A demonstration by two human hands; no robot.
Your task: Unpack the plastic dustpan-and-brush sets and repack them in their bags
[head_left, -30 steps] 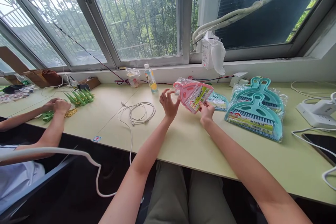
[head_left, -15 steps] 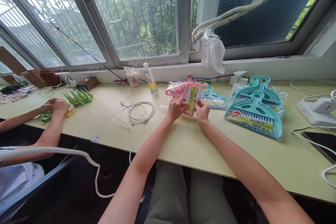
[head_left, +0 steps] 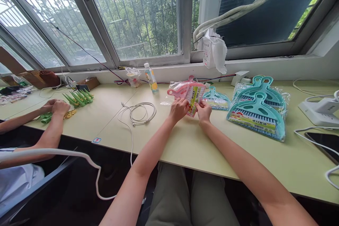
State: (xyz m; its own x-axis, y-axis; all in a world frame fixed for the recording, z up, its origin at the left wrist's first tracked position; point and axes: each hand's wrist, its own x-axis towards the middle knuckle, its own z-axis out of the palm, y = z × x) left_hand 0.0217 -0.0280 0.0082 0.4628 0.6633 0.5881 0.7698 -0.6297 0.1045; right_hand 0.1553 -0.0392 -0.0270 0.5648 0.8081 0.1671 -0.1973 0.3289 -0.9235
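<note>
A pink dustpan and brush set [head_left: 182, 91] with a yellow-green printed label is held at a tilt above the table, in front of me. My left hand [head_left: 179, 109] grips its lower left side, fingers closed at the label's edge. On the other side, my right hand [head_left: 203, 111] pinches the lower right edge. Clear plastic film [head_left: 166, 102] sticks out to the left of the pink set. Just behind my right hand lies a teal set [head_left: 215, 99], and to the right are several more teal sets [head_left: 256, 116] in clear wrapping, overlapping each other.
A coiled white cable [head_left: 143, 113] and an upright bottle [head_left: 150, 78] are left of my hands. A power strip [head_left: 320, 111] and a phone [head_left: 323, 144] lie at the right. Another person's hands [head_left: 57, 107] work beside green items [head_left: 79, 99] at the far left.
My left hand has shifted slightly over the label. The plastic film over the pink handle now sits lower and more to the left.
</note>
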